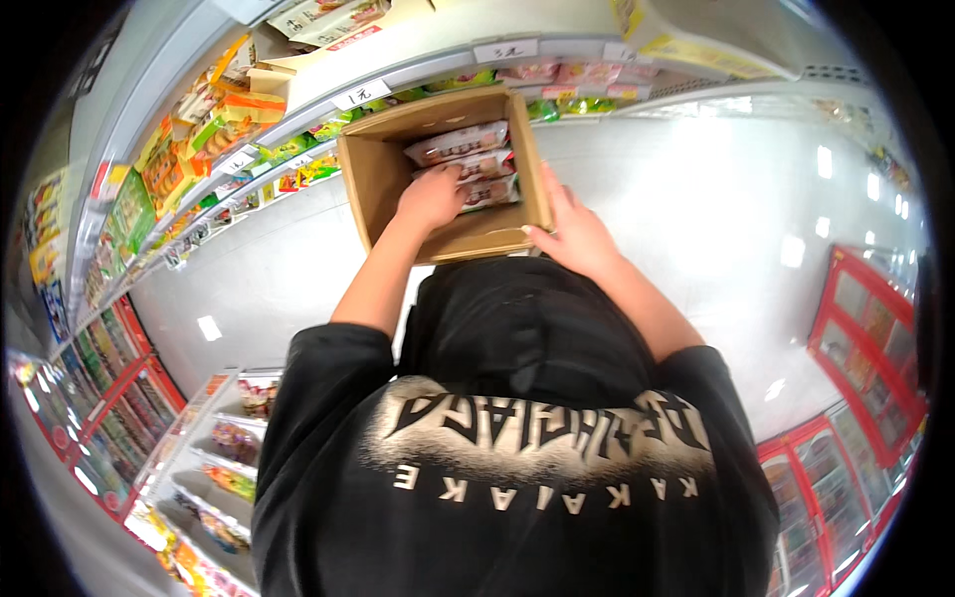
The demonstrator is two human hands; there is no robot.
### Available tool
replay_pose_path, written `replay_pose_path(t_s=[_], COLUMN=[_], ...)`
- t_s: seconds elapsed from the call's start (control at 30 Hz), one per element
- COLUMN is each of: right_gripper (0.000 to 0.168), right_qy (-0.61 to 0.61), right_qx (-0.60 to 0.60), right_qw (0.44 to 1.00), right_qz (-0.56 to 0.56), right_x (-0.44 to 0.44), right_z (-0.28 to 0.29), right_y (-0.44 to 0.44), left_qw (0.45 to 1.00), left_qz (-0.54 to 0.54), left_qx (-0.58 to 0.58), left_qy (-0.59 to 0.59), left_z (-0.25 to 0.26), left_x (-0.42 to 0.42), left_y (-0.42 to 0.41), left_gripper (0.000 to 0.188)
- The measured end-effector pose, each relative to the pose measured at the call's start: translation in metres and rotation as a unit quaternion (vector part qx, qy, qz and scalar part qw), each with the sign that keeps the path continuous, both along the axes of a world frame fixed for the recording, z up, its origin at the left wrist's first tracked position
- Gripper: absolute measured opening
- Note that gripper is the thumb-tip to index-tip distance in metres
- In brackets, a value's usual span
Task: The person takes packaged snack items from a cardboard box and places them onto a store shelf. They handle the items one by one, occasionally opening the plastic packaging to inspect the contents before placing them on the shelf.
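An open cardboard box (357, 195) is held in front of my body, with a few wrapped snack packets (459, 143) lying in rows against its right side. Inside the box, my left hand (436, 195) reaches down with its fingers on the middle packet; the fingertips are partly hidden, so a firm grip cannot be made out. My right hand (571, 224) holds the box's right wall near the close corner, thumb on the rim and fingers along the outside.
Store shelves (440, 63) with packaged snacks and price tags curve across the top and left. A tiered snack rack (213, 418) stands at lower left. Red-framed glass-door cabinets (817, 485) are at lower right, with another (104, 403) at far left. A pale shiny floor (694, 224) lies below.
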State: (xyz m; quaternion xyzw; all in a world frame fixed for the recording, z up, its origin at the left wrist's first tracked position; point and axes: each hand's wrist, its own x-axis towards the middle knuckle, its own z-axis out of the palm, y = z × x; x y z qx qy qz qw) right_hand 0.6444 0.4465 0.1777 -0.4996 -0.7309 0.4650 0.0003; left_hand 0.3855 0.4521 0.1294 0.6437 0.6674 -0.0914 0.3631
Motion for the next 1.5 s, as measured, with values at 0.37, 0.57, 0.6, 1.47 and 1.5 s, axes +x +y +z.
replay_pose_path(t_s=[0.37,0.57,0.6,1.47,1.5], right_gripper=[0.090,0.092,0.090,0.029,0.029], right_qy=[0.035,0.019,0.010,-0.068,-0.068], right_qx=[0.029,0.009,-0.011,0.300,0.292], right_qw=[0.988,0.987,0.987,0.944,0.947], right_qz=[0.148,0.158,0.158,0.116,0.114], right_x=[0.013,0.009,0.008,-0.087,-0.089], right_z=[-0.017,-0.017,-0.016,-0.008,-0.004], right_y=[0.022,0.024,0.026,-0.068,-0.066], left_qw=[0.928,0.961,0.970,0.941,0.941], left_qz=[0.168,0.170,0.169,-0.062,-0.059], left_qx=[0.294,0.188,0.163,0.242,0.243], left_qy=[0.157,0.111,0.070,-0.227,-0.229], left_z=[0.079,0.069,0.056,0.055,0.053], left_x=[0.012,-0.012,-0.020,-0.115,-0.115], left_y=[-0.123,-0.152,-0.150,-0.137,-0.137], left_gripper=[0.049,0.042,0.039,0.024,0.023])
